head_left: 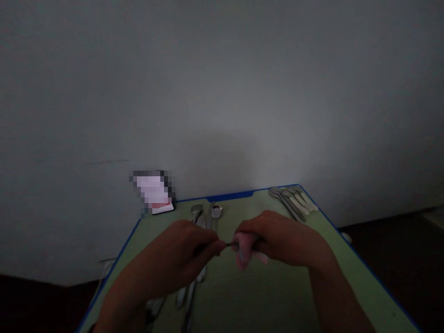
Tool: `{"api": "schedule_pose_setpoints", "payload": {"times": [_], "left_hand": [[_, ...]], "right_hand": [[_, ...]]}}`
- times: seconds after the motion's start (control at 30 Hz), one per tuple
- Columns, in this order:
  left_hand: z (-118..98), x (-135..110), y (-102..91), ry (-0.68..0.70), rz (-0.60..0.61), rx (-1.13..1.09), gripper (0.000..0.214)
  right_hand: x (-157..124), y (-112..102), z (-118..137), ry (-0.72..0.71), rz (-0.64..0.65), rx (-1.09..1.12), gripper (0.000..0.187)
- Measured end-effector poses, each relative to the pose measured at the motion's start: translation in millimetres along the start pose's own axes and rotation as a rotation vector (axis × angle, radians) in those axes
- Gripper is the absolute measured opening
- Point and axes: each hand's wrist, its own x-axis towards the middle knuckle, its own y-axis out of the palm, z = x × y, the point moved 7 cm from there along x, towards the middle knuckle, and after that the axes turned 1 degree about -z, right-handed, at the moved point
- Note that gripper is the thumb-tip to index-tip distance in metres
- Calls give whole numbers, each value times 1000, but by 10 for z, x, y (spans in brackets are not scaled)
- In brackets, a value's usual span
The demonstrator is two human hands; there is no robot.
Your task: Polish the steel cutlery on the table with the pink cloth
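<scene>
Over the middle of the table, my left hand [194, 245] pinches the end of a thin metal piece of cutlery [229, 244]. Its other end is covered, so I cannot tell whether it is a spoon or a fork. My right hand [274, 236] is closed on a pink cloth [244, 247] wrapped around that covered end, with loose corners hanging below the fingers. Behind and below my left hand lie several metal utensils, among them a spoon with a squarish bowl [217, 212] and another spoon [196, 209]. My left forearm hides part of them.
Several spoons [277, 192] and white-handled cutlery [300, 203] lie in a group at the far right corner. A phone-like device [163, 208], partly pixelated, leans at the far left corner. The green table [270, 296] has a blue edge and meets a grey wall [222, 92].
</scene>
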Motion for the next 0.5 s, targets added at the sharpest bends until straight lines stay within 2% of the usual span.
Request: {"api": "schedule_pose_setpoints", "payload": {"times": [0.1,0.17,0.3,0.4,0.5], "left_hand": [[144,5,-75,-35,-25,-97,39],[266,18,-120,-78,-61,-159,38],[452,65,-195,-168,-209,-282,37],[473,138,-191,-222,-323,-370,39],[385,251,-124,-257,-409,-386,41]], "right_hand": [[79,-177,-84,-57,-158,99,23],[139,-275,-188,-44,-281,176,18],[214,-421,-370,23,-603,348,19],[181,-492,-441,20,-905,489,25],[179,-451,-512,-25,-1098,652,31]]}}
